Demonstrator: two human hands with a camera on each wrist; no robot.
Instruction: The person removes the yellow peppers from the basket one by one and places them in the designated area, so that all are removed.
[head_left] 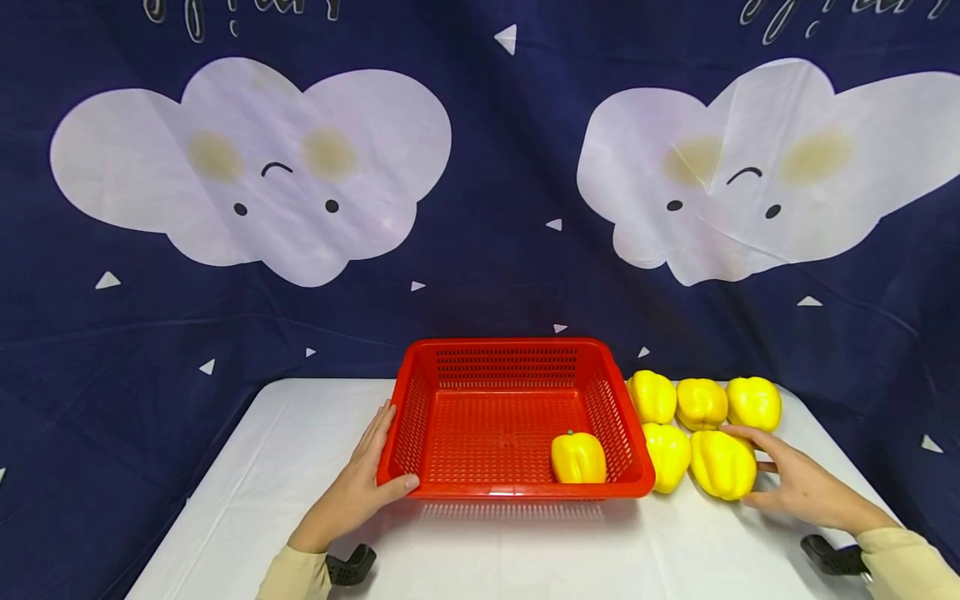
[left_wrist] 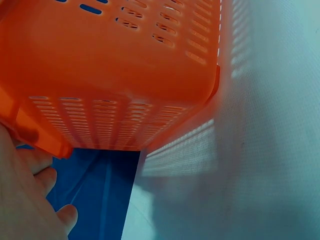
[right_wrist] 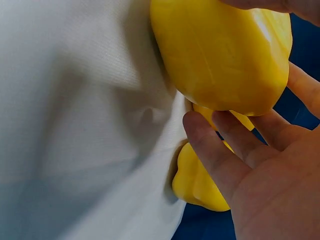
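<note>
A red perforated plastic basket (head_left: 510,490) stands on the white table with one yellow bell pepper (head_left: 578,457) in its front right corner. My left hand (head_left: 360,483) rests against the basket's left front corner, thumb on the front rim and fingers along the left side. In the left wrist view, the fingertips (left_wrist: 47,179) show beside the rim. To the right of the basket, my right hand (head_left: 798,483) holds another yellow bell pepper (head_left: 722,463) between thumb and fingers. That same bell pepper (right_wrist: 225,55) fills the top of the right wrist view.
Several more yellow bell peppers (head_left: 701,403) sit close together right of the basket, some near the table's back edge. The white table (head_left: 525,558) extends in front. A dark blue cloth (head_left: 510,183) with cloud prints hangs behind it.
</note>
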